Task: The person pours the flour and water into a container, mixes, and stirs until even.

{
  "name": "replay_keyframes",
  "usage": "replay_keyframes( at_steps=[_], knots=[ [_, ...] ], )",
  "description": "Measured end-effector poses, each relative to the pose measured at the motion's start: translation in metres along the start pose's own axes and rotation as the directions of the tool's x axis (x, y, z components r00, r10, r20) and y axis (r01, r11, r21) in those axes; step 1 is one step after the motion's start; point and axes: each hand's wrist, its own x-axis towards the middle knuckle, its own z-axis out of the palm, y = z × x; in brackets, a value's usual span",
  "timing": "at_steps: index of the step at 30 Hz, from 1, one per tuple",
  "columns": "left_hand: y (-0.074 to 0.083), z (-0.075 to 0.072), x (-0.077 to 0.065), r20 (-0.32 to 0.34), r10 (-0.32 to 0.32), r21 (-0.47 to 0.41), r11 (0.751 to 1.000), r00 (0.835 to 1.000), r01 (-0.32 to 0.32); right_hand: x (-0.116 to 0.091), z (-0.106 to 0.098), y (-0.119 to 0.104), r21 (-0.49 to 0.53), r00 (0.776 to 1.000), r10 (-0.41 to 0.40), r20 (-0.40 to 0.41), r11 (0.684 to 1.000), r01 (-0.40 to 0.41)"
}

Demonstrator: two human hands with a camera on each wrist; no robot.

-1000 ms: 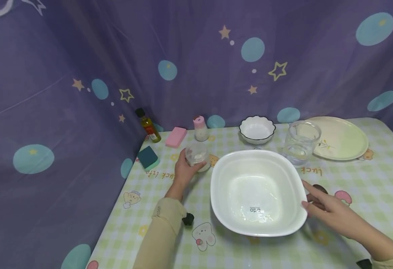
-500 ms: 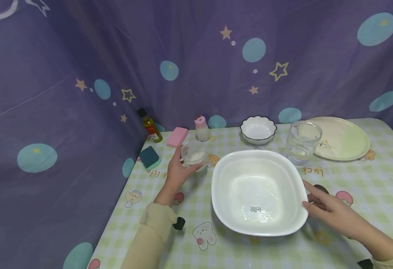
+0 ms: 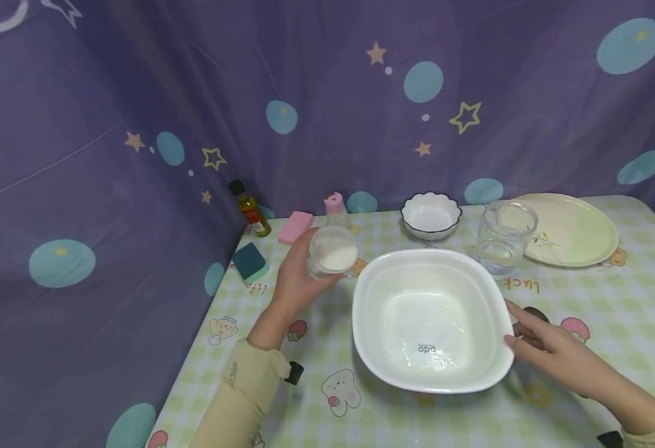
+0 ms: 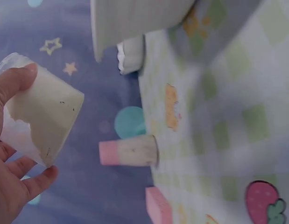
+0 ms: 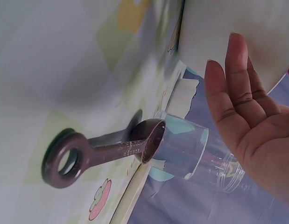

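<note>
In the head view my left hand (image 3: 296, 277) grips a clear plastic cup (image 3: 320, 264) of white powder, raised off the table. The cup tilts sideways in the left wrist view, thumb on one side and fingers on the other. A large white basin (image 3: 431, 379) stands right of it, with a shiny, wet-looking bottom. At its right rim my right hand (image 3: 551, 348) holds the basin lightly, thumb on the rim and fingers against the outer wall. A brown scoop (image 5: 111, 151) lies near that hand, mostly hidden by it in the head view.
A clear jar (image 3: 504, 236) stands behind the basin, near a pale green plate (image 3: 579, 230) and a scalloped white bowl (image 3: 430, 216). At the back left are a pink-capped shaker (image 3: 335, 208), a pink sponge (image 3: 296, 227), an oil bottle (image 3: 251, 211) and a green sponge (image 3: 249, 262).
My left hand has lifted the cup and tipped its mouth toward the head camera, so more powder shows. My right hand and the basin have stayed in place.
</note>
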Motion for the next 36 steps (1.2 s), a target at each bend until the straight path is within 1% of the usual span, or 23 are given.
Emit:
replay_keyframes(
  at_steps=[4, 8, 12, 17, 21, 27, 30, 36],
  knots=[
    [0.015, -0.003, 0.003, 0.037, 0.074, 0.034, 0.997, 0.997, -0.075, 0.0, 0.0, 0.0, 0.013, 1.0, -0.004, 0.002, 1.0, 0.004],
    [0.026, 0.0, 0.004, 0.076, 0.129, 0.087, 0.987, 0.989, -0.135, 0.001, 0.0, 0.0, 0.005, 1.0, 0.001, 0.002, 1.0, -0.001],
    [0.035, 0.004, 0.006, 0.11, 0.209, 0.124, 0.967, 0.972, -0.222, 0.001, -0.001, 0.001, -0.019, 1.0, 0.005, -0.004, 1.0, -0.005],
    [0.045, 0.011, 0.009, 0.168, 0.28, 0.193, 0.931, 0.945, -0.31, 0.001, -0.001, 0.001, -0.032, 1.0, -0.007, -0.006, 0.999, 0.007],
    [0.052, 0.016, 0.01, 0.218, 0.327, 0.264, 0.888, 0.92, -0.378, 0.001, 0.0, 0.001, -0.033, 1.0, -0.008, -0.005, 0.999, 0.008],
    [0.063, 0.02, 0.01, 0.294, 0.384, 0.361, 0.803, 0.875, -0.474, 0.0, 0.0, 0.0, -0.045, 1.0, -0.008, -0.009, 0.999, 0.007],
    [0.067, 0.022, 0.01, 0.32, 0.4, 0.398, 0.766, 0.859, -0.505, 0.001, 0.0, 0.0, -0.039, 1.0, -0.007, -0.006, 0.999, 0.007],
    [0.074, 0.027, 0.01, 0.35, 0.442, 0.451, 0.693, 0.826, -0.562, 0.001, 0.0, 0.0, -0.04, 1.0, -0.005, -0.01, 0.999, 0.004]
  ],
)
